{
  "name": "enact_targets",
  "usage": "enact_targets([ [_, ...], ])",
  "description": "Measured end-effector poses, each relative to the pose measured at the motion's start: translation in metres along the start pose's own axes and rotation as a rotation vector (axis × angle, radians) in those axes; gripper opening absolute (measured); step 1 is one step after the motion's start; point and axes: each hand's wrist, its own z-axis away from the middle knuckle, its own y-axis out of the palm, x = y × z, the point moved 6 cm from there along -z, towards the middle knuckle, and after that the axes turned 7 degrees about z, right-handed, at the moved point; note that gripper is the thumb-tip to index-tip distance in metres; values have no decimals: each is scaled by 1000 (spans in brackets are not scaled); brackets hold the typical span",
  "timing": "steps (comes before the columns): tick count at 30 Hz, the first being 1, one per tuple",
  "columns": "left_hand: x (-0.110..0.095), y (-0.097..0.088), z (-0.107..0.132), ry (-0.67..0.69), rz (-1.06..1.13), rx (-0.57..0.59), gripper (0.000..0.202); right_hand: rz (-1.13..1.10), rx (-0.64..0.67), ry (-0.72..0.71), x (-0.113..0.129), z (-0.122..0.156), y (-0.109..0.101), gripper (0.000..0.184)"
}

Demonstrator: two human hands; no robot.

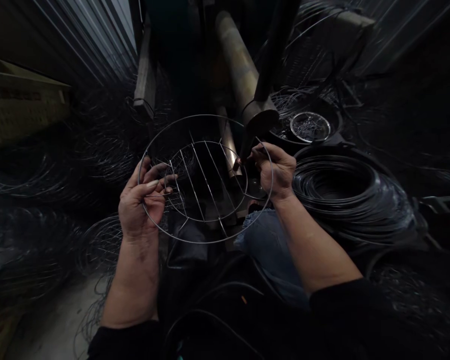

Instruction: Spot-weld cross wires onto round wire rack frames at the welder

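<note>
A round wire frame (206,129) with an outer ring, an inner ring and several straight cross wires is held up in front of me. My left hand (142,200) grips its left side, fingers curled over the inner ring and the outer ring. My right hand (277,170) is closed on the frame's right edge, right under the dark tip of a machine arm (260,120) that comes down onto the frame.
A large coil of dark wire (345,195) lies at my right. A shallow bowl (309,126) holding small wire pieces sits behind it. Heaps of finished wire frames (101,150) fill the left. A metal cylinder (236,65) runs back. My blue-jeaned knee (266,245) is below.
</note>
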Motion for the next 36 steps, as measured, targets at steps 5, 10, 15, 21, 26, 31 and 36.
enact_targets([
  [5, 2, -1, 11, -32, 5, -4, 46, -2, 31, 76, 2, 3, -6, 18],
  [10, -14, -3, -9, 111, 20, -5, 29, 17, 146, 181, 6, 45, -37, 26],
  [15, -6, 3, -38, 19, -24, 51, 22, 18, 158, 214, 18, 89, -47, 21],
  [21, -9, 8, -5, 109, -162, -19, 20, 57, -94, 147, 27, 83, -44, 10],
  [26, -11, 9, 17, 169, -193, -140, 22, 174, -165, 93, 22, 76, -49, 14],
  [31, -10, 9, 24, 195, -163, -198, 22, 455, -222, -63, 21, 76, -56, 16],
  [36, -5, 8, 40, 235, -99, -234, 23, 529, -216, -98, 20, 72, -55, 17],
])
